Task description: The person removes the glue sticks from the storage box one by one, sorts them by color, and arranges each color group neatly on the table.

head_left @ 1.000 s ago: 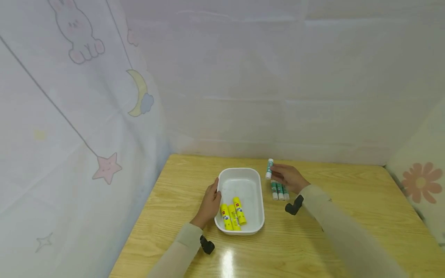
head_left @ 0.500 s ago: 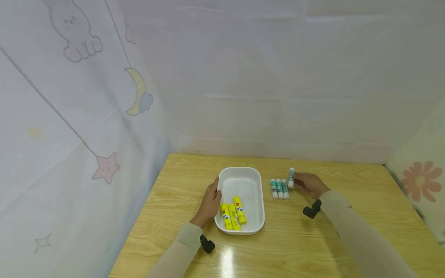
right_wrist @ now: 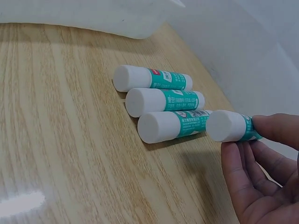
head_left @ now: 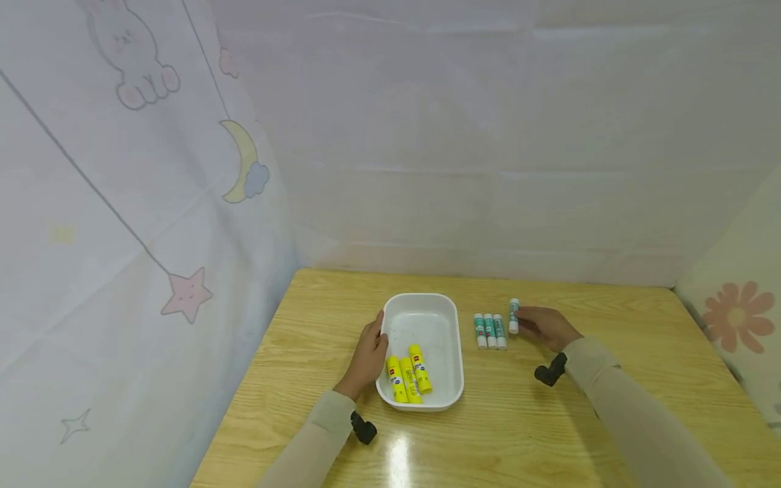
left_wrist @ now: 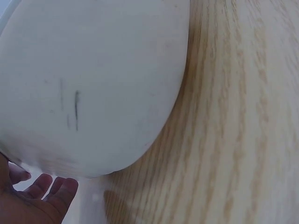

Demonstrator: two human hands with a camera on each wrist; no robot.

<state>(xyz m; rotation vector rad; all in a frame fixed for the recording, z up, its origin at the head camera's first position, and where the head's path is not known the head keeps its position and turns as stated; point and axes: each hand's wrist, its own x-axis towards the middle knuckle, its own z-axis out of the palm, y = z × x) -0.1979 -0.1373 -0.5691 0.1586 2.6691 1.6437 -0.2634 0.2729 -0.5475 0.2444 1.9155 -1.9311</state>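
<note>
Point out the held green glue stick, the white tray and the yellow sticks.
green glue stick (right_wrist: 229, 126), right wrist view, white cap.
white tray (head_left: 453, 318), head view, right rim.
yellow sticks (head_left: 410, 379), head view, middle stick's body.

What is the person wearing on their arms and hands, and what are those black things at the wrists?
Both arms wear long, plain beige sleeves down to the wrists. The left hand and right hand are bare, with no gloves. A small black device sits at the left wrist and another at the right.

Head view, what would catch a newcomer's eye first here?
Three yellow glue sticks lie in the near end of a white tray on the wooden table; the left hand rests on its left rim. Right of it, the right hand pinches a green glue stick beside three more in a row.
</note>
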